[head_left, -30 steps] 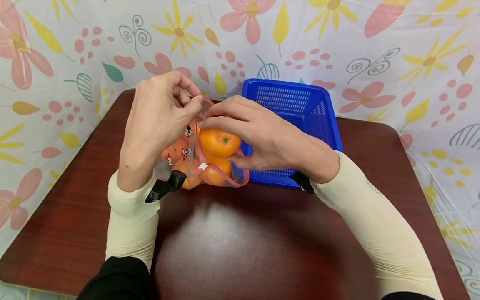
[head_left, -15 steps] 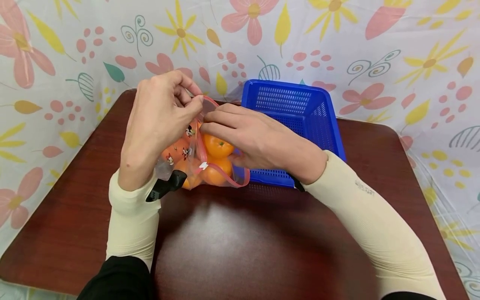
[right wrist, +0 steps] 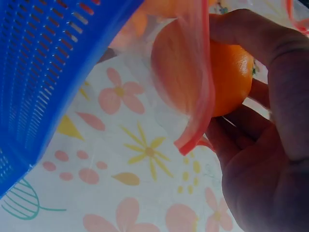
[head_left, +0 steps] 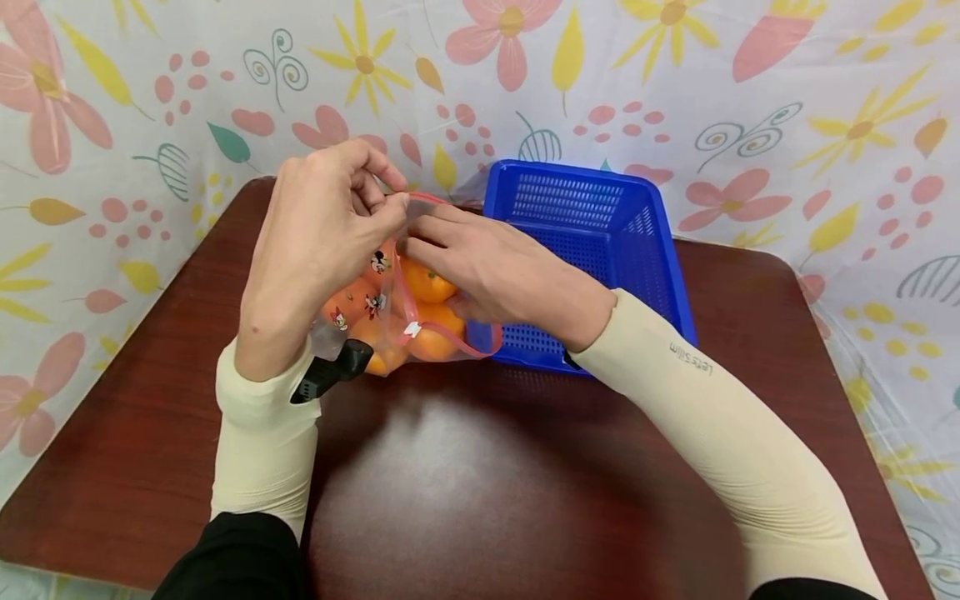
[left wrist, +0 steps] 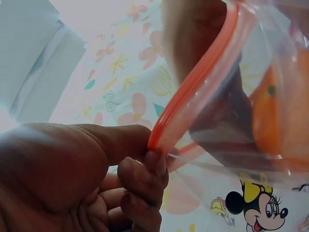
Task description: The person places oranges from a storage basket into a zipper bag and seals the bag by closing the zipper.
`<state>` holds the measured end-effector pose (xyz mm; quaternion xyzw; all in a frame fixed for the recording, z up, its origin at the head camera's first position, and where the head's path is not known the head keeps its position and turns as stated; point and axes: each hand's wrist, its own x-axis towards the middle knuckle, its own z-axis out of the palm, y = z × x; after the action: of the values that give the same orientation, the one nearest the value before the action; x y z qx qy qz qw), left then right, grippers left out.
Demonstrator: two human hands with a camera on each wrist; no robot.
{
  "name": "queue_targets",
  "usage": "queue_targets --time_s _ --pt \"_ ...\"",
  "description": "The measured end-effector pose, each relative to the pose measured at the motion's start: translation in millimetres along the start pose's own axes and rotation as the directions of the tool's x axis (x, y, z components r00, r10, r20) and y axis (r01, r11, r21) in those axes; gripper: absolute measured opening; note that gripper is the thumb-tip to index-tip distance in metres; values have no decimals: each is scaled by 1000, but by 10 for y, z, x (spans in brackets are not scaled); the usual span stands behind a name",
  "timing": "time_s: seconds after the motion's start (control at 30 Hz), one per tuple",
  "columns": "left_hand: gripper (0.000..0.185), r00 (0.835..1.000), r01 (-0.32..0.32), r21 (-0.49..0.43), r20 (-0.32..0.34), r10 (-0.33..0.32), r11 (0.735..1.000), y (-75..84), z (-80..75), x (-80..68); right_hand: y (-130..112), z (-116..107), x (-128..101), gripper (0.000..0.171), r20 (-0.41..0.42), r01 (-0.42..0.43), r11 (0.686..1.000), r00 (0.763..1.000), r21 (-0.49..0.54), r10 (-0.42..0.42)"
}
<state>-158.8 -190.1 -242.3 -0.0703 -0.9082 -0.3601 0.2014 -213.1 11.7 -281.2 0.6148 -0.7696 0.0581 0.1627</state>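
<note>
Left hand point(head_left: 322, 242) pinches the red zip rim of the clear plastic cartoon-print bag point(head_left: 390, 308), which stands on the dark red-brown wooden surface point(head_left: 480, 475). Right hand point(head_left: 495, 271) is inside the bag mouth, grip curled round a round orange tangerine point(head_left: 426, 282); it sits lower than 0.5 s ago. Blue perforated plastic basket point(head_left: 592, 225) touches the bag's right side. Near edge open.

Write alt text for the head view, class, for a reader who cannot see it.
Left hand pinches a clear zip bag's red rim; right hand holds an orange at its mouth. A blue basket stands beside them.
</note>
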Motion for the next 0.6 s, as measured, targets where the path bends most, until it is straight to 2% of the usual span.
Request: queue_targets --time_s 0.23,0.37,0.6 --pt "11 999 -34 -2 30 35 999 12 9 4 37 60 24 56 9 -11 998 1000 -66 12" --pt "12 999 -40 15 22 40 999 8 12 13 43 84 46 58 16 -28 992 999 -121 30" --pt "11 999 -41 38 3 41 998 -26 20 12 69 181 74 41 7 -16 984 1000 -177 17"
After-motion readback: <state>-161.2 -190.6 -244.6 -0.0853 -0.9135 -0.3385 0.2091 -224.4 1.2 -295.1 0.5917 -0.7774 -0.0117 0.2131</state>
